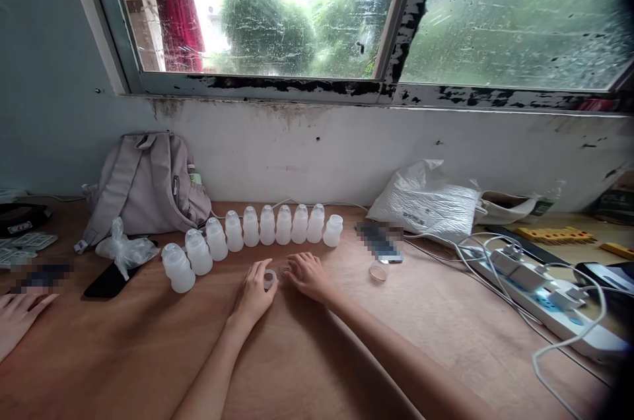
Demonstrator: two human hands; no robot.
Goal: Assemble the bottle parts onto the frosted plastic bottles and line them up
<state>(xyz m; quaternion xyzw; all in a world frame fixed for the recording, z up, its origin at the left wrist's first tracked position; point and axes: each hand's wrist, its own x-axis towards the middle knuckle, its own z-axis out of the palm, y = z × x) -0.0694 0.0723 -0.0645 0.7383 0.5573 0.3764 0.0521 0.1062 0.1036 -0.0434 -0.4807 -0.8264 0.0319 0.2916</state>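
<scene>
My left hand (pixel 255 293) is closed around a small whitish ring (pixel 270 279), held upright just above the table. Close beside it, my right hand (pixel 311 277) is palm down, its curled fingers on a thin clear ring (pixel 284 271). Behind both hands, several frosted white plastic bottles (pixel 267 227) stand in a curved row, most with clear domed tops. At the row's right end, one bottle (pixel 333 232) is shorter and shows no dome. A clear round cap or ring (pixel 378 273) lies on the table to the right of my right hand.
A mauve backpack (pixel 148 185) leans on the wall, with a plastic bag (pixel 126 245) and black phone (pixel 106 280) before it. Another person's hand (pixel 22 317) rests at left. Rightward are a phone (pixel 381 242), silvery bag (pixel 426 202) and power strip (pixel 549 301) with cables.
</scene>
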